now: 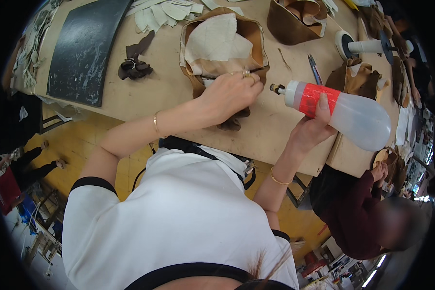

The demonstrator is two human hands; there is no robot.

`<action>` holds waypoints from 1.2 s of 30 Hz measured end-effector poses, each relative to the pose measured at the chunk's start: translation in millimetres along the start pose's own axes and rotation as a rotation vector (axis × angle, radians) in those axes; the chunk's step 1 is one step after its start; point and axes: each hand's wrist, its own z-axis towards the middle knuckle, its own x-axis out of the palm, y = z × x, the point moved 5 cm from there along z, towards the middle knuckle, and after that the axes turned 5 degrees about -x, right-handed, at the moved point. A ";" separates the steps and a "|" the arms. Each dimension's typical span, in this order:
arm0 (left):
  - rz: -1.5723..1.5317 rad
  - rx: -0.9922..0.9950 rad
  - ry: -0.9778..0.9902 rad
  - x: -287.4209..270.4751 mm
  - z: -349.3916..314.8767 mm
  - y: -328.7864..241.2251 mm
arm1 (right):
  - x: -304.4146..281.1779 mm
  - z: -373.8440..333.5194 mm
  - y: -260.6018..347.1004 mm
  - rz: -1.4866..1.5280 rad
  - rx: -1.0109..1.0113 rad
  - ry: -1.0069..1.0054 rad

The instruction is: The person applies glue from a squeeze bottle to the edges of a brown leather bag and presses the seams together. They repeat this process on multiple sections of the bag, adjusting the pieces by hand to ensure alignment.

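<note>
On the table before me lies a brown leather piece (260, 41), open like a pouch, with a pale lining (210, 41) showing inside. My left hand (232, 96) is at its near edge, fingers bent and pressed together on the leather; the fingertips are partly hidden. My right hand (314, 128) is wrapped round a translucent squeeze bottle (362, 118) with a red band. The bottle lies almost level, its dark, crusted nozzle (277, 89) pointing left toward my left hand, apart from the leather. A dark crumpled scrap (234, 122) hangs below my left hand.
A black board (84, 48) and a dark knotted strip (135, 65) lie left. Pale cut pieces (164, 14) are at the back. Right are another leather piece (295, 24), a pen (315, 70), a white thread spool (367, 47) and more leather (355, 79). A person (357, 217) sits at right.
</note>
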 end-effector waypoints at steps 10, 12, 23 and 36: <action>-0.188 -0.190 -0.209 12.4 8.1 9.7 | 9.4 5.7 -15.8 -0.085 -0.086 0.031; -0.107 -0.147 -0.256 12.6 14.5 10.8 | 11.6 7.8 -19.5 -0.118 -0.097 0.054; -0.066 -0.107 -0.139 16.4 28.0 7.8 | 32.1 25.9 -44.3 -0.201 -0.295 0.265; -0.066 -0.088 -0.180 17.6 27.1 8.5 | 25.8 21.0 -55.0 -0.218 -0.260 0.361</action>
